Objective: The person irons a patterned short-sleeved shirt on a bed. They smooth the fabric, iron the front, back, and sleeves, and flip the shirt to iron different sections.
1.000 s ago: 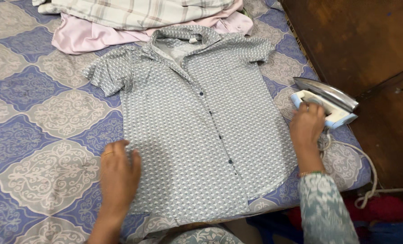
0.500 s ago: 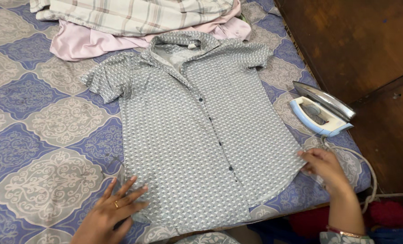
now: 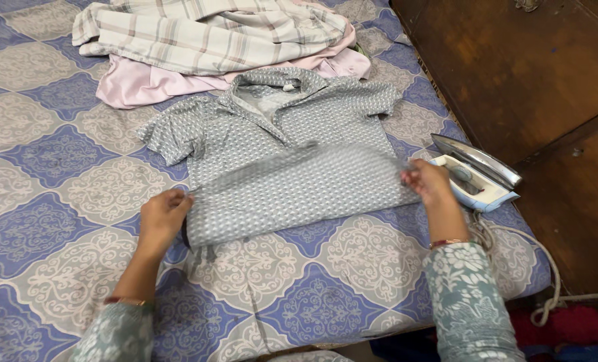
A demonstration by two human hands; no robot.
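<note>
A grey patterned short-sleeved shirt [image 3: 292, 174] lies on the bedspread [image 3: 325, 295], collar away from me. Its lower half is lifted and folded up over the chest, blurred with motion. My left hand [image 3: 163, 216] grips the left corner of the hem. My right hand [image 3: 425, 182] grips the right corner of the hem, just beside the iron.
A white and blue electric iron [image 3: 476, 173] stands on its heel at the bed's right edge, its white cord [image 3: 547, 268] trailing down. A checked garment [image 3: 205, 30] and a pink garment [image 3: 145, 80] are heaped beyond the shirt. A dark wooden cabinet [image 3: 533, 74] borders the right.
Both hands took hold of the shirt's bottom hem and carried it up toward the collar, folding the shirt in half. Bedspread now shows where the lower shirt lay.
</note>
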